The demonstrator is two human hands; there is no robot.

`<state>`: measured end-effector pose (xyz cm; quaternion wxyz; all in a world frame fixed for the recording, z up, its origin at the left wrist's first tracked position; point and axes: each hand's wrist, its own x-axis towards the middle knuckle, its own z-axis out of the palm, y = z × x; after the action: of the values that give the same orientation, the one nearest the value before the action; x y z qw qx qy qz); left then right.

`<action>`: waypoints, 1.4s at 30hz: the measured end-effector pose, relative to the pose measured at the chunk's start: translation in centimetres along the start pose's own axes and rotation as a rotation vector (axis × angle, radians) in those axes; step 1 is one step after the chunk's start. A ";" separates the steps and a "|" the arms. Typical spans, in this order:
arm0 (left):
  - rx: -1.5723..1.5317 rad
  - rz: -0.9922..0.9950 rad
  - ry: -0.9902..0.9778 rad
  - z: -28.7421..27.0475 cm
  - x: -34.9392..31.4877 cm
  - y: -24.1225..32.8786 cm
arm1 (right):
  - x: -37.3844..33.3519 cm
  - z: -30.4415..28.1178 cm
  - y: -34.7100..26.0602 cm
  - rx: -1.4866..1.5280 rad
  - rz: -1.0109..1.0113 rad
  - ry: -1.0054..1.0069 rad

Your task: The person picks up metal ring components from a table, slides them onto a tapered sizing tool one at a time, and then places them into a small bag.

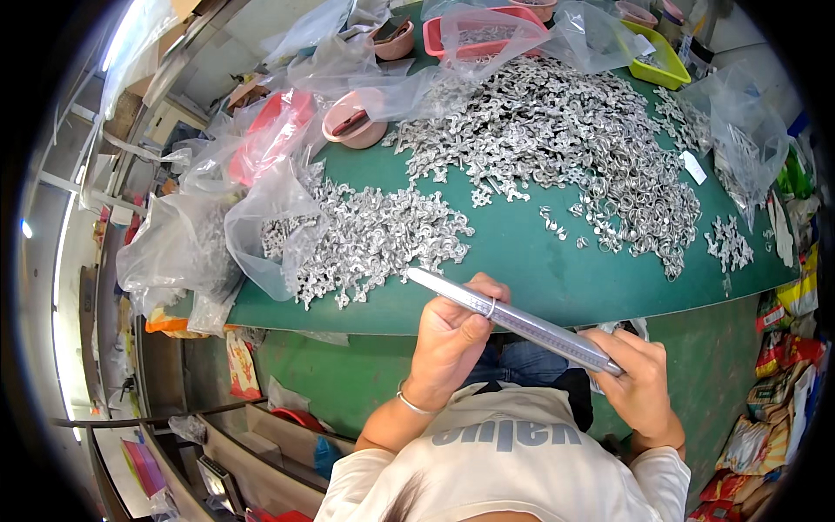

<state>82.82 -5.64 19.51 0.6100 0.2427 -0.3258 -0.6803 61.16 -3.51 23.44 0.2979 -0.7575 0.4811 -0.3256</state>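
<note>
A grey tapered ring mandrel (548, 334) with fine marks along its length slants in front of my chest, its narrow tip up to the left. My right hand (637, 376) is closed round its thick end. Around the mandrel's middle sits a thin silver ring (491, 308), pinched by the thumb and fingers of my left hand (452, 335). Beyond the tip, a pile of small silver metal pieces (374, 235) lies on the green table (513, 270). A heap of silver rings (648, 204) spreads farther right.
A larger heap of metal pieces (539, 117) covers the table's back. Around it stand a pink bowl (370, 130), a red tray (432, 39) and a yellow-green tray (665, 76). Clear plastic bags (187, 239) crowd the left side. Wooden drawers (261, 465) sit at lower left; colourful packages (770, 400) line the right.
</note>
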 end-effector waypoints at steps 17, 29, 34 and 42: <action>0.022 -0.020 -0.009 -0.4 -0.3 0.1 | -0.1 0.1 0.4 0.031 0.023 -0.026; 0.110 0.029 -0.031 -0.3 -0.3 0.6 | -0.1 0.6 1.1 0.115 -0.003 -0.042; 0.117 0.045 0.003 -0.5 -0.4 0.3 | -0.2 0.8 1.3 0.025 -0.036 -0.037; 0.183 0.033 -0.015 -0.8 -0.1 0.8 | 0.4 0.2 0.6 0.242 0.095 -0.197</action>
<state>83.95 -5.69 19.56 0.5940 0.2871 -0.3951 -0.6392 61.11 -4.07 22.97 0.4478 -0.7209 0.4420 -0.2907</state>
